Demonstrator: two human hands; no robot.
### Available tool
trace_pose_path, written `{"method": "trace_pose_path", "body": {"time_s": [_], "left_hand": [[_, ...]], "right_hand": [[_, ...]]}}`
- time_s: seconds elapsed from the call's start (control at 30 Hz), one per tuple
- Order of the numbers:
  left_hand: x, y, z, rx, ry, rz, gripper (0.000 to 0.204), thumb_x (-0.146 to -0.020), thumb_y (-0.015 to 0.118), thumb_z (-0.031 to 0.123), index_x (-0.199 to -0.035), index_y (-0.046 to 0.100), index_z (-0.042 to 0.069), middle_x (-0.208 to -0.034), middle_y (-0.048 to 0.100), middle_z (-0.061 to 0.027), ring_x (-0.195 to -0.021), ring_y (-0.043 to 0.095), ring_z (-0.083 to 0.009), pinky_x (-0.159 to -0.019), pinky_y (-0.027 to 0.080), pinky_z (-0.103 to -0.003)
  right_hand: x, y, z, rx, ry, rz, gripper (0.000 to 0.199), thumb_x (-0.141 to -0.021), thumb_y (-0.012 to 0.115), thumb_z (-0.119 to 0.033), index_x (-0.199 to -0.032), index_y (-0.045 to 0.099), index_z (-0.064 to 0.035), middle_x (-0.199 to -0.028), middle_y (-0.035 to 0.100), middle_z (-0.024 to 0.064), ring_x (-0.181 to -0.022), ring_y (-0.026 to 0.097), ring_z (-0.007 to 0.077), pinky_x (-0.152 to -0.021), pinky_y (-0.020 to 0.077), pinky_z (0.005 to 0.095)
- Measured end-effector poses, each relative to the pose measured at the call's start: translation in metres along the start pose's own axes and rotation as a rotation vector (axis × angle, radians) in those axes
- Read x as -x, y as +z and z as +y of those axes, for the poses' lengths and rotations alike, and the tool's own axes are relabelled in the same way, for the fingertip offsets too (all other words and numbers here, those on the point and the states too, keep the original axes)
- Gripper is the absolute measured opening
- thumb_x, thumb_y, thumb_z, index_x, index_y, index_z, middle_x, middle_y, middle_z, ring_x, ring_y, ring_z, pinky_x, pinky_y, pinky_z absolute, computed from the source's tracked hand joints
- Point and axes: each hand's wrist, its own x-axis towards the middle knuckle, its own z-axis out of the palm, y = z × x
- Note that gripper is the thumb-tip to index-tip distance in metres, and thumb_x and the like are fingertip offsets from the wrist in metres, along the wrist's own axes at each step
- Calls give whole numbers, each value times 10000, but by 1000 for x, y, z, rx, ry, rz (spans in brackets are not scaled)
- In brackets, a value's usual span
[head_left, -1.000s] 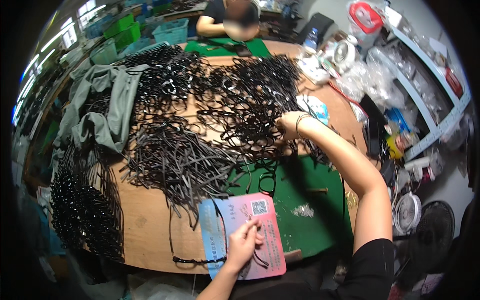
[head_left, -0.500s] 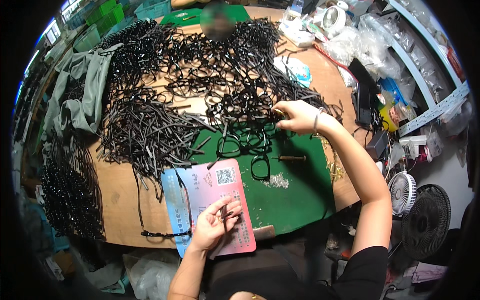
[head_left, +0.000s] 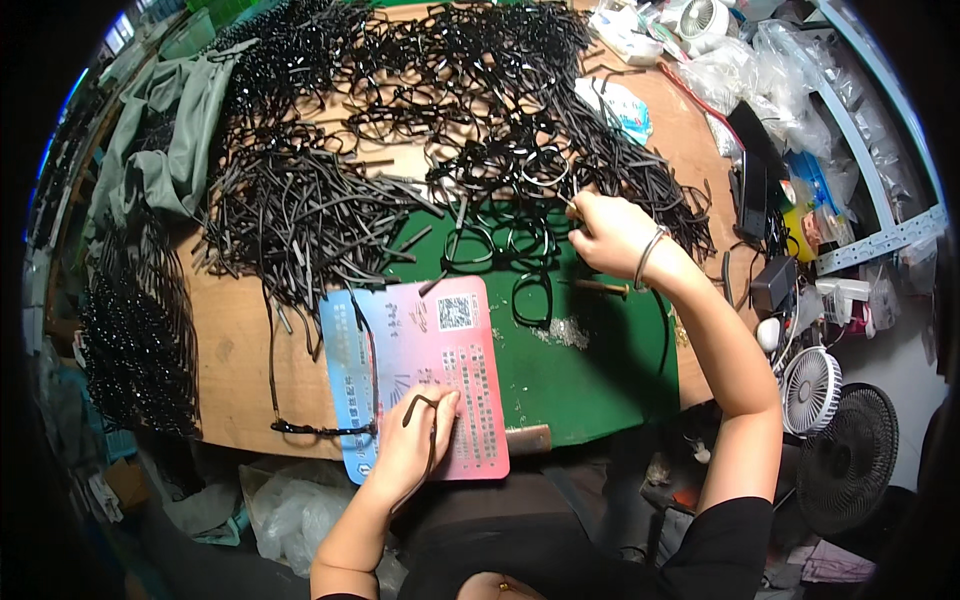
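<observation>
My left hand (head_left: 412, 440) is closed round a thin, dark eyeglass temple (head_left: 434, 432) with a hooked tip, above a blue-and-pink printed card (head_left: 465, 375). My right hand (head_left: 615, 235) pinches an eyeglass frame at the near edge of a black pile; the frame's rim (head_left: 545, 168) catches the light, and its gripped end is partly hidden by the fingers. Below that hand, on the green mat (head_left: 620, 370), lies a small screwdriver (head_left: 600, 287). More black frames (head_left: 533, 300) rest on the mat. Across the card's left side lies a frame with its temples attached (head_left: 320, 430).
A heap of loose dark temples (head_left: 300, 230) covers the table's left. Tiny clear pieces (head_left: 565, 333) are scattered on the mat. Grey cloth (head_left: 170, 140) hangs at left. A white fan (head_left: 810, 390) and a black fan (head_left: 848, 455) stand at right, below a metal rack (head_left: 880, 240).
The view has shifted, so the table appears higher. My left hand has turned over with the temple. My right hand has drawn slightly nearer, and a bright frame rim now shows beside its fingertips.
</observation>
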Motion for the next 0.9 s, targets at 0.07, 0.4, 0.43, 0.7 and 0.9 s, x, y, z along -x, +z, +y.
{"method": "trace_pose_path", "body": {"time_s": [0.07, 0.4, 0.43, 0.7, 0.9], "left_hand": [[-5, 6, 0, -14, 189, 115, 188, -835, 599, 64, -1010, 599, -7, -755, 561, -124, -640, 540, -257, -603, 451, -322], [1, 7, 7, -88, 97, 258, 221, -732, 671, -7, -944, 641, 47, -683, 497, -92, -606, 497, -229, -553, 423, -327], [1, 12, 7, -42, 85, 291, 205, -732, 665, -20, -924, 639, 44, -691, 508, -98, -610, 510, -229, -552, 429, -324], [-6, 21, -6, 9, -79, 48, 175, -762, 608, -32, -929, 594, 20, -837, 525, -152, -700, 569, -309, -609, 460, -358], [-5, 31, -5, 4, -42, 168, 142, -792, 605, -23, -930, 606, 10, -790, 563, -125, -676, 565, -254, -601, 452, -317]], "right_hand": [[-10, 11, 11, -8, 22, 67, 245, -775, 541, -168, -938, 543, 15, -821, 618, 195, -772, 599, 365, -708, 474, 417], [-9, -10, -7, -177, 122, -175, 320, -810, 546, -188, -1052, 523, 20, -866, 612, 225, -787, 603, 372, -721, 486, 420], [-3, -19, -8, -287, 186, -203, 318, -807, 537, -187, -1048, 525, 19, -864, 610, 227, -803, 600, 365, -733, 483, 416], [4, 10, 4, 106, 64, 71, 252, -798, 510, -162, -946, 483, 40, -880, 602, 263, -785, 611, 393, -718, 504, 450], [10, 22, -29, 45, -75, 134, 188, -810, 548, -164, -890, 550, 5, -863, 567, 202, -820, 591, 350, -726, 487, 422]]}}
